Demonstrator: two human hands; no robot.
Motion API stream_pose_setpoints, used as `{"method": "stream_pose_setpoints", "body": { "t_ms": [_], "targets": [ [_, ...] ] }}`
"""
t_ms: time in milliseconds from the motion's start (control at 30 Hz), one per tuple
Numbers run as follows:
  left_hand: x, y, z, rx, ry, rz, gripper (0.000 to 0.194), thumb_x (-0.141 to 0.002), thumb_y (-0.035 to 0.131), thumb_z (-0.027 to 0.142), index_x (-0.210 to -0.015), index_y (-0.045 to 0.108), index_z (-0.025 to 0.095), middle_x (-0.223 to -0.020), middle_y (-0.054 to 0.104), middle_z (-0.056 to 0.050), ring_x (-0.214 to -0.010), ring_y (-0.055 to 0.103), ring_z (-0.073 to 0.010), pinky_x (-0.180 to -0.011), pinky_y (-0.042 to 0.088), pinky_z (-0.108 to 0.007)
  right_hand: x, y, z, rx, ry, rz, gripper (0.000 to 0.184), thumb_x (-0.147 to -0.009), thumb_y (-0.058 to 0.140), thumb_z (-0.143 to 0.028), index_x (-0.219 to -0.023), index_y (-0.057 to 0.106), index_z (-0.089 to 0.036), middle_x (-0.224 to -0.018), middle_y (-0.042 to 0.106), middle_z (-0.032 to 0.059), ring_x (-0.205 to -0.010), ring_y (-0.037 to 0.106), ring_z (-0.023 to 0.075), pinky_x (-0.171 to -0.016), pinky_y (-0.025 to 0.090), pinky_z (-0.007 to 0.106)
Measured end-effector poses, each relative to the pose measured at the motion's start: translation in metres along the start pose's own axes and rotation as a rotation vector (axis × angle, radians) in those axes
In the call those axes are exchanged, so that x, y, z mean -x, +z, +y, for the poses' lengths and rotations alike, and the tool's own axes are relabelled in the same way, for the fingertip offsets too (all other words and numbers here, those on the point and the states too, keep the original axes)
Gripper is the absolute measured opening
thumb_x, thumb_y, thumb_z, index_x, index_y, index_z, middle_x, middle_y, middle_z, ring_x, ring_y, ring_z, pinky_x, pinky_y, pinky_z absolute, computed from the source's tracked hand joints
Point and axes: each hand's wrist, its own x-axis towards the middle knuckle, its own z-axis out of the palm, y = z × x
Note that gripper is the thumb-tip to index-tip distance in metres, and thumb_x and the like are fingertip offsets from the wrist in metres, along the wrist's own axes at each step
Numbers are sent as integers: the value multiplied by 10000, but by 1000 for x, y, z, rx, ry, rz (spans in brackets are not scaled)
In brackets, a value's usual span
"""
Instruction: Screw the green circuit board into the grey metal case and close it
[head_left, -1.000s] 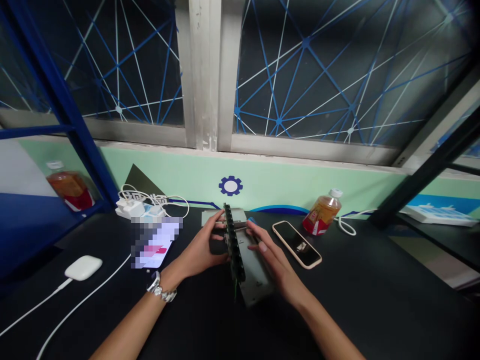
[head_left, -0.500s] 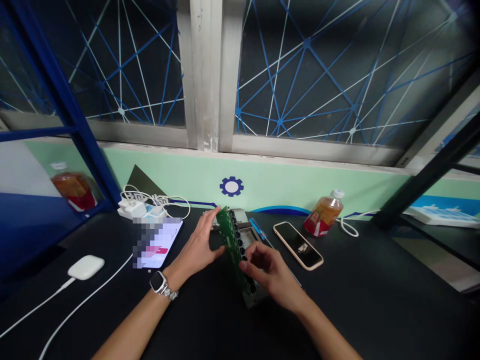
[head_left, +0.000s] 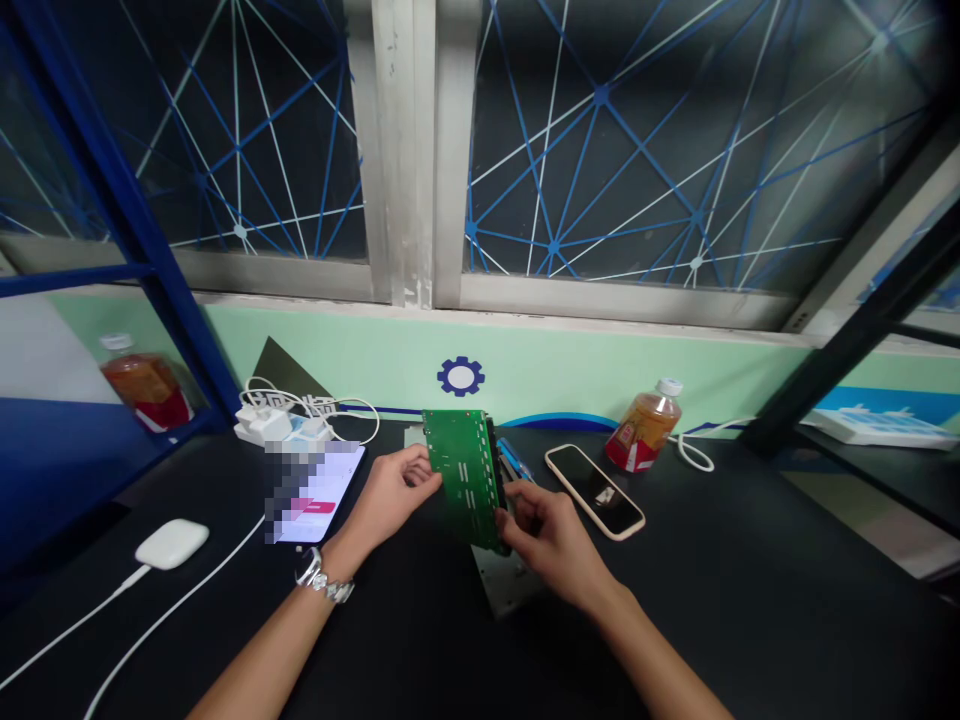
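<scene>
A green circuit board (head_left: pixel 466 480) is held up and tilted between my hands, its solder side toward me. Black port sockets line its right edge. My right hand (head_left: pixel 551 535) pinches that edge near the lower corner. My left hand (head_left: pixel 397 490) has its fingers curled against the board's left edge, closed on it. Under and behind the board lies a grey metal casing (head_left: pixel 504 585), mostly hidden. A blue-handled screwdriver (head_left: pixel 514 460) lies just behind, partly covered by the board and my right hand.
On the right are a phone in a pale case (head_left: pixel 596 490) and a drink bottle (head_left: pixel 645 428). Left of my hands lie a lit phone (head_left: pixel 326 495), a white power strip (head_left: pixel 277 425) with cables, and a white earbud case (head_left: pixel 172 545) on a cord.
The board has turned from nearly edge-on so that its green underside faces me, and it sits higher off the casing. My left fingers have curled in from a stretched pose onto its edge.
</scene>
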Motion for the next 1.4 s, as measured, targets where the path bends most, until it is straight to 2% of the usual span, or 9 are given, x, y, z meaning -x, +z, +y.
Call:
{"method": "stream_pose_setpoints", "body": {
  "t_ms": [133,300,433,567,733,900,1000,1200,1400],
  "targets": [
    [0,-1,-6,94,-56,-30,209,-812,642,325,-713,532,177,-594,580,19,-601,595,-134,-568,458,-240,-4,0,4,-268,147,-76,491,-863,582,-541,-1163,584,-152,-493,549,-62,-363,444,98,-396,336,213],
    [0,-3,-16,96,-107,-40,196,-797,655,341,-739,578,170,-659,665,-28,-591,626,-149,-504,467,-230,-8,-1,1,-446,237,-80,545,-807,645,-566,-1157,546,-161,-763,739,68,-522,681,186,-371,410,205],
    [2,-5,-10,72,-86,-65,90,-737,634,211,-808,653,157,-722,703,-42,-661,648,-180,-558,478,-249,-10,-5,-3,-481,213,-13,521,-789,694,-511,-1149,593,-149,-842,732,89,-701,712,211,-445,484,221],
    [6,-6,9,93,2,-159,263,-643,585,85,-884,673,143,-812,709,-38,-772,648,-209,-647,468,-258,-11,-5,-5,-502,166,43,499,-792,705,-467,-1177,624,-160,-709,620,10,-679,646,173,-469,526,236],
    [7,0,22,160,-30,-226,197,-649,601,63,-823,658,138,-800,695,-26,-758,620,-200,-642,443,-256,-11,-1,1,-556,146,14,563,-780,735,-383,-1290,538,-249,-979,595,25,-662,619,136,-455,556,253],
    [6,2,18,323,-11,-316,256,-683,727,137,-935,678,142,-884,703,-49,-843,639,-222,-748,480,-302,-11,1,5,-594,152,3,576,-789,725,-354,-1304,485,-261,-1008,595,29,-592,611,119,-442,546,256],
    [5,1,17,474,-94,-349,297,-794,708,281,-1058,675,148,-930,706,-77,-852,646,-218,-796,493,-330,-11,0,4,-615,147,28,619,-781,730,-361,-1325,449,-272,-1022,613,39,-606,608,121,-460,541,252],
    [8,4,16,774,-420,-321,364,-898,608,440,-1122,649,157,-843,682,-55,-669,619,-145,-634,493,-256,-14,1,5,-633,174,203,714,-745,773,-326,-1350,395,-307,-967,632,16,-705,630,141,-519,521,223],
    [17,20,20,883,-459,-374,420,-907,616,400,-1287,562,230,-1207,637,-85,-1069,604,-215,-876,484,-315,-12,11,16,-686,170,153,697,-770,757,-310,-1373,410,-265,-1198,642,89,-813,677,166,-693,541,289]
  ]
}}
